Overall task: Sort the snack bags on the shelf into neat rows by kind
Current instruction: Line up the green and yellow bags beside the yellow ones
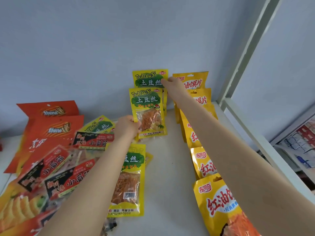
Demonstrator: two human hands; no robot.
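While the TuDouSi row is being built at the back of the shelf [170, 167], two bags of that kind are in hand. Item one: front TuDouSi bag [147, 113], upright and overlapping the lower part of the one behind. It is held at its lower left edge by the left hand [127, 126], whose fingers are curled round that edge in a pinch. Item two: rear TuDouSi bag [150, 79], upright against the back wall [102, 48] and touched at its right edge by the right hand [172, 82]. The thumb is laid on the printed face and the other fingers are hidden, so a pinch cannot be told from a press. Item three: flat TuDouSi bag [129, 181], lying face up nearer the camera, partly under the left forearm, not yet stood. Adjacent: row of yellow red-oil bags [204, 167], just beside on the right. Unsorted: mixed pile [51, 159] at the left, with a further TuDouSi bag [98, 126] tucked into it. Handling notes, offered as judgement: the rear bag is best steadied until the front bag is seated against it. The bottom seam should be set on the shelf, with the side edges matched to the bag behind and the face kept forward. A clear strip should be kept from the yellow row. Such thin pouches are likely to slump, so the lean is better given toward the wall before the pinch is let go.
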